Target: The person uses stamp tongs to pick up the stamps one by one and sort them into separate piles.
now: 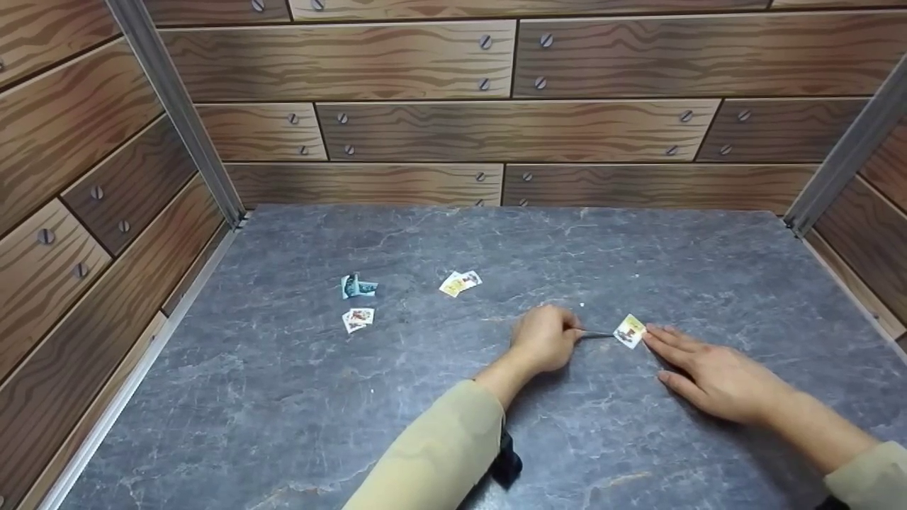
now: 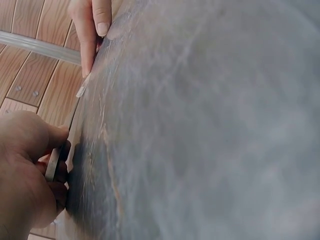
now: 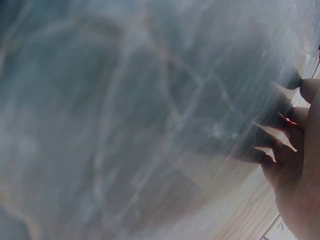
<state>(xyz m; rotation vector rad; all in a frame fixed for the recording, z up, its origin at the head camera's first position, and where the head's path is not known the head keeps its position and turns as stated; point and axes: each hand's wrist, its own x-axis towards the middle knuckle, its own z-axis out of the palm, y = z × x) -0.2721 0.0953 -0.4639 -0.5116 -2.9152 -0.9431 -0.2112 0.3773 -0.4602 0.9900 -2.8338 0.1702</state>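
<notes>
In the head view my left hand [image 1: 545,338] grips slim metal tweezers [image 1: 596,333], their tip pointing right. That tip meets the left corner of a small square sticker [image 1: 629,331] with a yellow and white printed picture. My right hand [image 1: 716,375] lies palm down, fingers stretched out, with its fingertips at the sticker's right edge. From the left wrist, the tweezers' flat rear end [image 2: 52,165] shows between the curled fingers of the left hand [image 2: 30,165], low over the tabletop. The right wrist view shows the right hand [image 3: 295,160] at its edge; the sticker is out of sight there.
On the grey marbled tabletop [image 1: 297,397], two overlapping yellow and white pieces [image 1: 460,282] lie left of centre. Further left are teal pieces [image 1: 358,287] and, nearer me, red and white ones [image 1: 358,319]. Wood-patterned walls [image 1: 425,131] enclose the back and sides.
</notes>
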